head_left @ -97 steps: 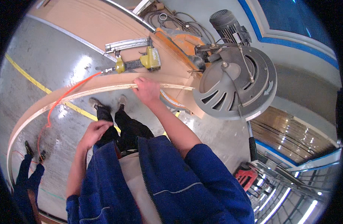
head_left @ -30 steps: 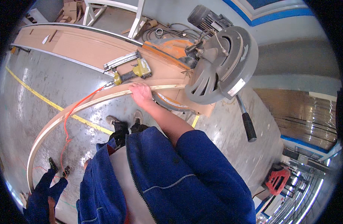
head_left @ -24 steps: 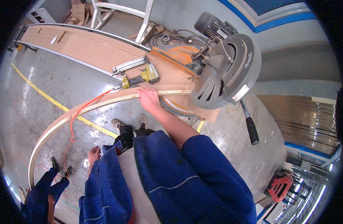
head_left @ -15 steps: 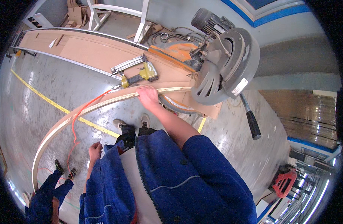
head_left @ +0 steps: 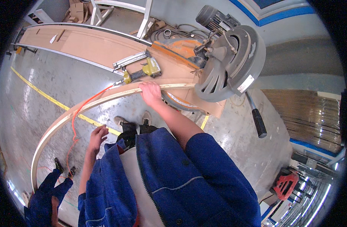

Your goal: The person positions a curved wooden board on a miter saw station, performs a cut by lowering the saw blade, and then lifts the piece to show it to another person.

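My right hand (head_left: 150,93) is closed over a long, pale wooden strip (head_left: 91,103), which appears curved. The strip's right end reaches the guard of a grey mitre saw (head_left: 234,64); its tip is hidden there. The left end runs down toward a co-worker. My left hand (head_left: 98,137) hangs in front of my jacket, below the strip and apart from it, holding nothing, with fingers loosely bent and parted. Just beyond the strip, a yellow-green and black nail gun (head_left: 143,71) lies on a bench (head_left: 86,47) covered with brown board, an orange air hose (head_left: 88,102) attached.
The co-worker (head_left: 48,196) stands at lower left, partly hidden. The saw's black handle (head_left: 258,123) sticks out toward the right. Behind the bench are a white frame (head_left: 145,19) and coiled cables (head_left: 181,32). A yellow line (head_left: 41,92) crosses the grey floor.
My left hand has risen from beside my jacket, and its fingers have loosened apart. My right hand keeps its hold on the strip. The view has shifted slightly.
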### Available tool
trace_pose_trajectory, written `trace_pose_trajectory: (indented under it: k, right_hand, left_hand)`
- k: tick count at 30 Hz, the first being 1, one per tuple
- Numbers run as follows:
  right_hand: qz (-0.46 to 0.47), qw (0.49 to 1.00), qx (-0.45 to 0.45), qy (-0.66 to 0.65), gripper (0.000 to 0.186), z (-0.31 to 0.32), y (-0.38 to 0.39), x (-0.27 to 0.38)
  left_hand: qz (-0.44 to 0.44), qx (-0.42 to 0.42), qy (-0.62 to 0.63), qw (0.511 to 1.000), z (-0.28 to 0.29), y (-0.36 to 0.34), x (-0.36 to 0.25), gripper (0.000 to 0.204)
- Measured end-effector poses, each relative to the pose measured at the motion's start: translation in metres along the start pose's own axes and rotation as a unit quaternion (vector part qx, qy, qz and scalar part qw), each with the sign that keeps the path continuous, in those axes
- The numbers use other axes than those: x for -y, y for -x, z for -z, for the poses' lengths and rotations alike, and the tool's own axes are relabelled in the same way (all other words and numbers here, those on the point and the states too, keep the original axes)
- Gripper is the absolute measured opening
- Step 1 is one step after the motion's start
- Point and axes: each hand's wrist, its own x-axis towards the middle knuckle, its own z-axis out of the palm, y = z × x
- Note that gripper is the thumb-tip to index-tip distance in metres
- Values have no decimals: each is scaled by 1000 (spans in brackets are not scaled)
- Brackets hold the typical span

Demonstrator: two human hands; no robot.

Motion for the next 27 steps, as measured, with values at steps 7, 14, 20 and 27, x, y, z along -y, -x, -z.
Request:
trace_pose_trajectory:
  k: [7, 14, 20, 27]
  right_hand:
    - [1, 1000, 16, -4, 13, 2, -2, 1]
    - [-8, 998, -26, -53, 17, -15, 0, -9]
    - [-41, 996, 82, 2, 35, -9, 2, -4]
    - [1, 997, 71, 31, 29, 9, -4, 8]
  left_hand:
    - [-113, 200, 76, 970, -33, 22, -59, 49]
    - [-35, -85, -138, 986, 65, -17, 119, 30]
    - [-26, -139, -307, 941, 90, 29, 237, 29]
    - [53, -225, -17, 973, 40, 37, 187, 38]
